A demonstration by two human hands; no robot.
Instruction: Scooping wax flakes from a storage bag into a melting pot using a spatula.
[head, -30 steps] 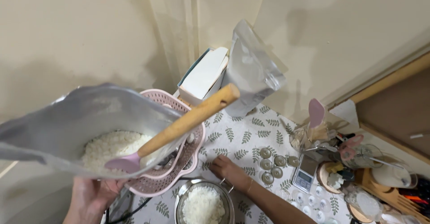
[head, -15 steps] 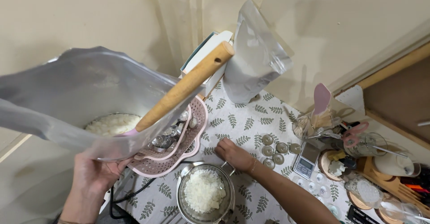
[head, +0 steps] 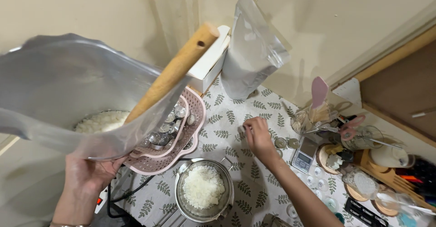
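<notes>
My left hand (head: 88,177) grips the lower edge of a large clear plastic bag (head: 59,81), raised close to the camera. White flakes (head: 102,120) lie in the bag's bottom, and a wooden handle (head: 175,70) sticks out of it toward the upper right. My right hand (head: 260,138) reaches down to the leaf-patterned tablecloth (head: 236,118), fingers pinched on a small metal cup (head: 244,128). Two more cups (head: 287,142) stand just right of it. A metal pot (head: 204,189) holding white flakes sits below the hand.
A pink slotted basket (head: 190,138) with several small metal cups lies partly behind the bag. A silver pouch (head: 252,54) and a white box (head: 211,56) lean on the wall. A small scale (head: 305,152), a jar with a pink spatula (head: 319,93), scissors (head: 352,122) and cluttered containers fill the right.
The bag has been lifted and tipped, and the wooden handle now points more steeply upward. My right hand has moved from beside the pot up toward the small metal cups.
</notes>
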